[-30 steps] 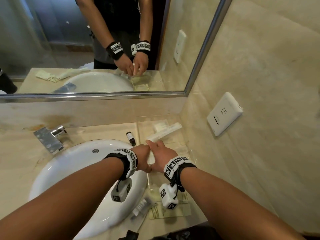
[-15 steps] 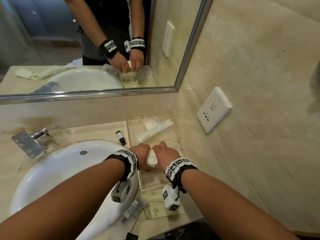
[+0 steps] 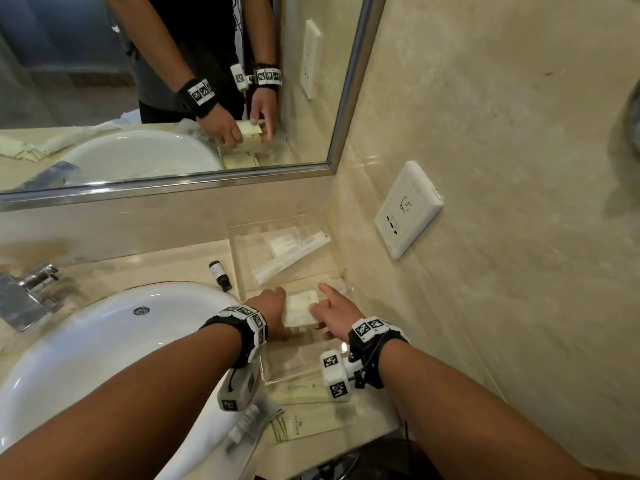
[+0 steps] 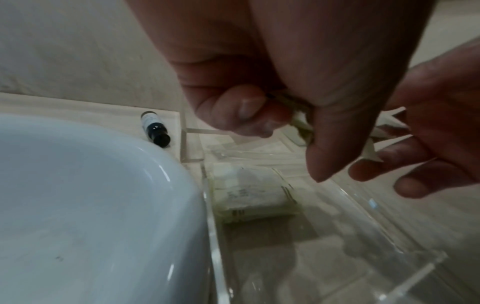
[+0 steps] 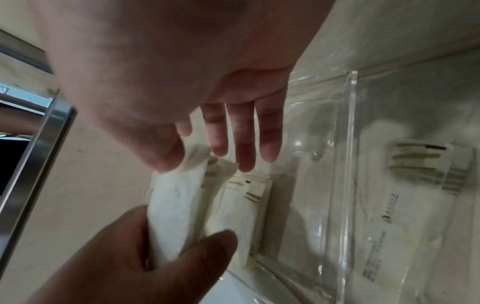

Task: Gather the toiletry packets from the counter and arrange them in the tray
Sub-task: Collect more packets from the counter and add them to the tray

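Observation:
A pale toiletry packet (image 3: 300, 308) hangs over the near compartment of the clear acrylic tray (image 3: 277, 221). My left hand (image 3: 273, 311) pinches its left end between thumb and curled fingers (image 4: 249, 109). My right hand (image 3: 329, 313) pinches the other end with its thumb (image 5: 166, 152); its other fingers (image 5: 244, 144) stay straight. Below the held packet (image 5: 174, 209), another packet (image 4: 249, 193) lies flat on the tray floor (image 4: 298, 257). Long white packets (image 3: 294, 258) lie in the far compartment. More packets (image 3: 304, 424) rest on the counter by the front edge.
A white sink (image 3: 104, 341) sits left of the tray, with a faucet (image 3: 31, 289) behind it. A small dark bottle (image 3: 218, 273) lies between sink and tray. The tiled wall with a socket (image 3: 408, 209) runs close along the tray's right side. A mirror (image 3: 173, 81) is behind.
Both hands have drawn a little apart, so more of the packet between them shows. The right index finger has straightened. The camera has swung slightly right.

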